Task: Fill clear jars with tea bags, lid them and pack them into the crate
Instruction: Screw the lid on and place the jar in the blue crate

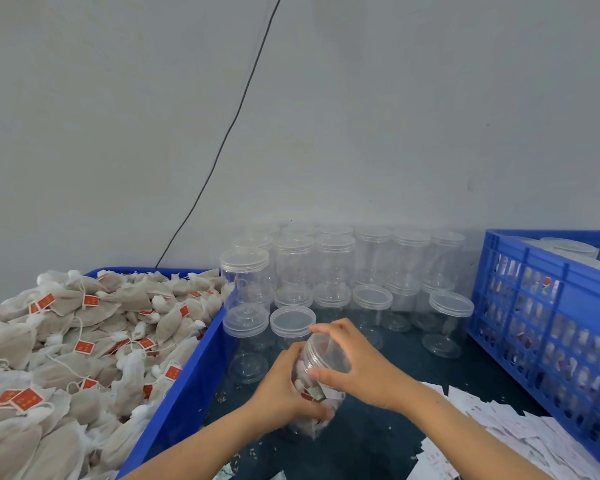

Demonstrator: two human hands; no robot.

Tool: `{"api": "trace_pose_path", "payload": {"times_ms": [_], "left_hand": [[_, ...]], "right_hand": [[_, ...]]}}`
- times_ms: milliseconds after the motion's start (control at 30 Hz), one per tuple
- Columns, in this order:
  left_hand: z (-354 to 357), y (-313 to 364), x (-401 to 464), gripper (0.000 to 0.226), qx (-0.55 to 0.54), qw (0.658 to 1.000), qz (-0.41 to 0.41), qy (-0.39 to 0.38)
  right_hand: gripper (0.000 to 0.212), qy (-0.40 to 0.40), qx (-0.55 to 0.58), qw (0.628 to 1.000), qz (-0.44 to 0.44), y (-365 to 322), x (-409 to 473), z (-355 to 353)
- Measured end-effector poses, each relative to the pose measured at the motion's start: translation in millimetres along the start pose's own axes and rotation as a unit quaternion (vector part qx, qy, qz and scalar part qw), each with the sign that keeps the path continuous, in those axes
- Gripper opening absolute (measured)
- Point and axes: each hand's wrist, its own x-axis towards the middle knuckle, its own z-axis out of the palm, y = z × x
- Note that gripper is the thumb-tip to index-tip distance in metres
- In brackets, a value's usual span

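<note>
I hold a clear jar (pixel 317 386) packed with tea bags, tilted, above the dark table. My left hand (pixel 284 389) grips its body from the left. My right hand (pixel 357 362) is on its upper end, fingers curled round the clear lid. To the left, a blue tray (pixel 187 372) is heaped with beige tea bags (pixel 70 344) carrying red tags. At the right stands a blue slatted crate (pixel 548 306) with filled, lidded jars inside.
Several empty lidded clear jars (pixel 333 271) stand stacked in two layers against the grey wall behind my hands. White paper slips (pixel 492 427) lie scattered at the lower right. A black cable (pixel 222 140) runs down the wall.
</note>
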Motion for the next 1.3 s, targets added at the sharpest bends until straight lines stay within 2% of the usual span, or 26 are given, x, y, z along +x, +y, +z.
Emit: {"api": "trace_pose_path", "payload": {"times_ms": [200, 300, 400, 467, 567, 600, 667, 800, 900, 1000, 1167, 1300], "left_hand": [[3, 5, -2, 0.083, -0.033, 0.999, 0.016, 0.007], [1, 13, -6, 0.078, -0.087, 0.996, 0.026, 0.012], [-7, 21, -5, 0.070, -0.191, 0.978, -0.040, 0.076], [-11, 22, -5, 0.063, -0.315, 0.942, -0.108, 0.045], [-11, 22, -6, 0.072, -0.500, 0.841, -0.201, -0.040], [-12, 24, -7, 0.074, -0.524, 0.824, -0.212, -0.046], [-13, 26, -7, 0.078, -0.540, 0.811, -0.221, -0.032], [-15, 27, -7, 0.077, -0.542, 0.807, -0.236, -0.009], [-15, 26, -6, 0.073, -0.540, 0.809, -0.232, -0.010], [-15, 25, -4, 0.071, -0.531, 0.816, -0.228, -0.006], [-13, 21, -4, 0.076, -0.520, 0.818, -0.246, 0.012], [-12, 22, -4, 0.075, -0.495, 0.833, -0.246, 0.005]], "right_hand": [[0.067, 0.038, -0.082, 0.996, 0.003, -11, 4, 7], [0.064, 0.083, -0.049, 0.995, 0.008, -14, 6, -4], [0.059, 0.134, 0.019, 0.991, 0.014, -18, 8, -21], [0.054, 0.149, 0.050, 0.987, 0.007, -23, 8, -26], [0.050, 0.156, 0.083, 0.984, -0.017, -30, 6, -24], [0.049, 0.156, 0.101, 0.982, -0.022, -32, 5, -24], [0.047, 0.156, 0.149, 0.976, -0.030, -36, 3, -26], [0.040, 0.187, 0.229, 0.954, -0.046, -41, 0, -37], [0.044, 0.174, 0.250, 0.950, -0.073, -42, -3, -45], [0.035, 0.169, 0.294, 0.936, -0.091, -40, -4, -55], [0.048, 0.125, 0.379, 0.912, -0.094, -43, -6, -68], [0.033, 0.195, 0.357, 0.913, -0.044, -43, -2, -72]]}}
